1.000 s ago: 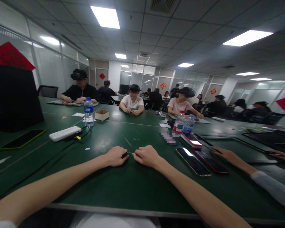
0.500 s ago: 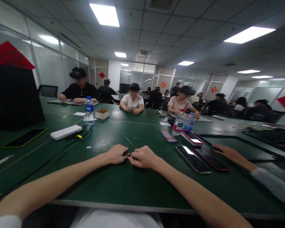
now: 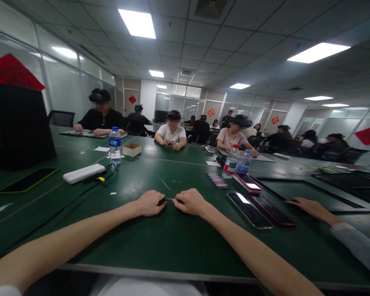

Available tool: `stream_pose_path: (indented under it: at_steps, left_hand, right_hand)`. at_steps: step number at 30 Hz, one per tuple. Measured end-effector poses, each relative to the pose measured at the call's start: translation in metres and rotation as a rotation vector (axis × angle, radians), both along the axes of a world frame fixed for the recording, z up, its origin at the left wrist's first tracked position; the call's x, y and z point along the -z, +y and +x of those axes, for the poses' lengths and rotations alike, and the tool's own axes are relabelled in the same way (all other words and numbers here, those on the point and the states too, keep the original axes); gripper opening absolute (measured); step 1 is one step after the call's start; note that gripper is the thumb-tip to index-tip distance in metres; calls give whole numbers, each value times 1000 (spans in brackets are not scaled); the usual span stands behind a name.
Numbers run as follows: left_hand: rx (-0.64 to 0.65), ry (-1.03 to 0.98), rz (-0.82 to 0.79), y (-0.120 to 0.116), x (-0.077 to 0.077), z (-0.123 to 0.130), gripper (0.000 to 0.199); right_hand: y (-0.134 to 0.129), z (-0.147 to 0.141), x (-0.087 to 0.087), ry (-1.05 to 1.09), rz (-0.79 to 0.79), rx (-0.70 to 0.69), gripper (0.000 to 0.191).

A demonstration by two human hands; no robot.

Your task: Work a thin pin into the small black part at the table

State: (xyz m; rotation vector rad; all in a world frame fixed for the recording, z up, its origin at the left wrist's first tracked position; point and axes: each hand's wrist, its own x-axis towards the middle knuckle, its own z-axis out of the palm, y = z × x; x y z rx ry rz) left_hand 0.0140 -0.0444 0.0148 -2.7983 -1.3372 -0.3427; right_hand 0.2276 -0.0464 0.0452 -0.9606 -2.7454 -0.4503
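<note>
The left hand's fingers curl round a small black object; the right hand pinches a thin pale strip at its three o'clock. Outward on the green table, a pale-edged black phone lies at three o'clock, an open beige box at eleven.

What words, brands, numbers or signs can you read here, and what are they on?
None can be quoted with certainty.
Large red sign at the left: dark character-like marks, too blurred to read.
Red diamond signs at the back: too small to read.
Bottle labels: printed, but too small to read.
Dark item in the left hand: no lettering can be made out.
</note>
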Motion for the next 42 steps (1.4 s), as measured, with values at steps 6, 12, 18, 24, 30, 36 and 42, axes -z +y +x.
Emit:
stream_pose_path:
  at_steps: [6, 12, 18, 24, 30, 36, 42]
  left_hand:
    - [-11, 7, 19, 3, 5, -2, 34]
    - [-2, 8, -9, 2, 2, -2, 34]
    - [-68, 25, -41, 6, 1, 1, 38]
    - [-25, 28, -11, 3, 0, -1, 37]
    - [-8, 31, 6, 3, 2, -1, 36]
    - [7, 21, 2, 5, 4, -2, 38]
    - [-6, 28, -5, 3, 2, -1, 37]
  right_hand:
    - [0, -1, 5, 10, 6, 11, 44]
    - [3, 0, 6, 26, 83, -31, 42]
    - [-33, -39, 17, 77, 158, -415, 38]
    - [-37, -42, 16, 64, 173, -413, 37]
    - [-1, -1, 0, 5, 57, -90, 39]
    - [5, 2, 0, -9, -71, 16, 43]
    - [5, 1, 3, 7, -66, 5, 43]
